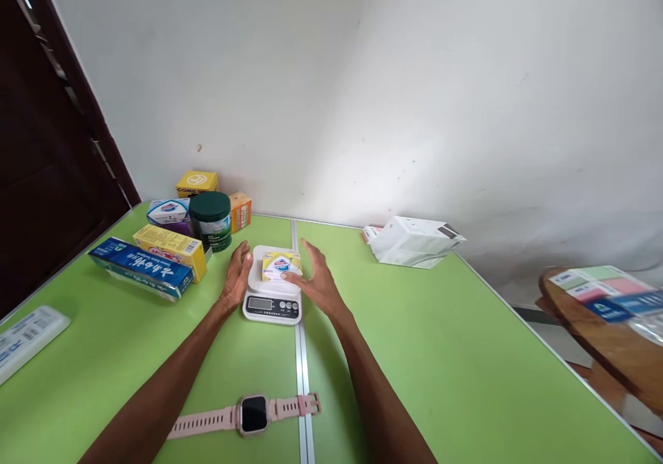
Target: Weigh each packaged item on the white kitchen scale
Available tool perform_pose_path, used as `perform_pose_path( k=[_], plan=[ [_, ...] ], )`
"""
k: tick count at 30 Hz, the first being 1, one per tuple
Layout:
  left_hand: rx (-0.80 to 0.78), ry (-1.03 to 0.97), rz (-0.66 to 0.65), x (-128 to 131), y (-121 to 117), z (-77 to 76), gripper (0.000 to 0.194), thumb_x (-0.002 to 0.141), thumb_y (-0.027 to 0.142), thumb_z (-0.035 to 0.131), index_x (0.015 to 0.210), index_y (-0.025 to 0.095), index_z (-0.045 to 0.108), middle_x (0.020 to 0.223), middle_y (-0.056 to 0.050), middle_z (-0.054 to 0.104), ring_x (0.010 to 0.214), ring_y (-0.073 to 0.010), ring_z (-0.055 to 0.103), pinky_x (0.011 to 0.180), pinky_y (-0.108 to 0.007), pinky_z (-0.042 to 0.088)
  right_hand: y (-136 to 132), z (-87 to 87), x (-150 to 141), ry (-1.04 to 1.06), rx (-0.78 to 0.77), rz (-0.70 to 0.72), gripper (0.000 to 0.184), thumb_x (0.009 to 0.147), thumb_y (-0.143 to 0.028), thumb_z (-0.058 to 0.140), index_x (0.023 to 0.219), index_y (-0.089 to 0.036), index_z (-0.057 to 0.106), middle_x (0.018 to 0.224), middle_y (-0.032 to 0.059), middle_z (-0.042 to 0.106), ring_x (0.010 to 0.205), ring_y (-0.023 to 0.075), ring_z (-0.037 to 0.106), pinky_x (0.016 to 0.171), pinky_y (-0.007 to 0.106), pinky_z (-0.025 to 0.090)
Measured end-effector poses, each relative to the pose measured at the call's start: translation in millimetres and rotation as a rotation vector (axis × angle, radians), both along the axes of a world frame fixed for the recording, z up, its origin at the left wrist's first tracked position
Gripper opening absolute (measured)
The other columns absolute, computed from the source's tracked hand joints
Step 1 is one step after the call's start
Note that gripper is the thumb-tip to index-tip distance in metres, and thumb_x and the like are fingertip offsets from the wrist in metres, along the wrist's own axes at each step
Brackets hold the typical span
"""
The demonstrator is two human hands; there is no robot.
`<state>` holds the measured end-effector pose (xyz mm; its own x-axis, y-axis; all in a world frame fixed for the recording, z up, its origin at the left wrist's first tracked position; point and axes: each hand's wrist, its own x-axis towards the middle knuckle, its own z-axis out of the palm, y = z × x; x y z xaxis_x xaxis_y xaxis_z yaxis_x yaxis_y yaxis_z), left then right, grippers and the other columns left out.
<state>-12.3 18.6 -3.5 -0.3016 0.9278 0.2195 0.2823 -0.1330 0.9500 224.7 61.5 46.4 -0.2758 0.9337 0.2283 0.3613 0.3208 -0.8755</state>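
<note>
A small yellow and white box (280,266) lies on a white kitchen scale (273,304) in the middle of the green table (440,353). My left hand (236,275) is beside the scale's left edge, fingers stretched out and holding nothing. My right hand (315,279) hovers at the scale's right side, fingers spread, the thumb close to the box. Whether it touches the box is unclear.
At back left stand a blue long box (141,267), a yellow box (171,246), a dark green jar (210,220) and other small boxes. White packets (413,241) lie at back right. A pink watch (248,415) lies near me. A white remote-like item (25,336) sits far left. A round wooden table (606,340) stands right.
</note>
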Motion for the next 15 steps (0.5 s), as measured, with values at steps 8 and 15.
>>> perform_pose_path(
  k=[8, 15],
  plan=[
    [0.119, 0.556, -0.165, -5.5, -2.2, 31.0, 0.077, 0.089, 0.064, 0.079, 0.154, 0.027, 0.060, 0.162, -0.017, 0.062, 0.164, -0.0449, 0.044, 0.138, -0.065, 0.033, 25.8, 25.0, -3.8, -0.299, 0.174, 0.211, 0.073, 0.076, -0.045, 0.101, 0.142, -0.027, 0.076, 0.140, 0.0129, 0.077, 0.139, 0.0390, 0.064, 0.120, 0.060, 0.052],
    [0.095, 0.794, -0.185, -20.0, 8.3, 40.4, 0.057, 0.084, 0.037, 0.080, 0.139, 0.023, 0.070, 0.138, -0.015, 0.078, 0.140, -0.0429, 0.065, 0.123, -0.063, 0.048, 19.5, 42.8, -16.0, -0.592, 0.194, 0.295, 0.066, 0.085, -0.031, 0.099, 0.145, -0.025, 0.072, 0.136, 0.0132, 0.074, 0.134, 0.0352, 0.060, 0.114, 0.053, 0.050]
  ],
)
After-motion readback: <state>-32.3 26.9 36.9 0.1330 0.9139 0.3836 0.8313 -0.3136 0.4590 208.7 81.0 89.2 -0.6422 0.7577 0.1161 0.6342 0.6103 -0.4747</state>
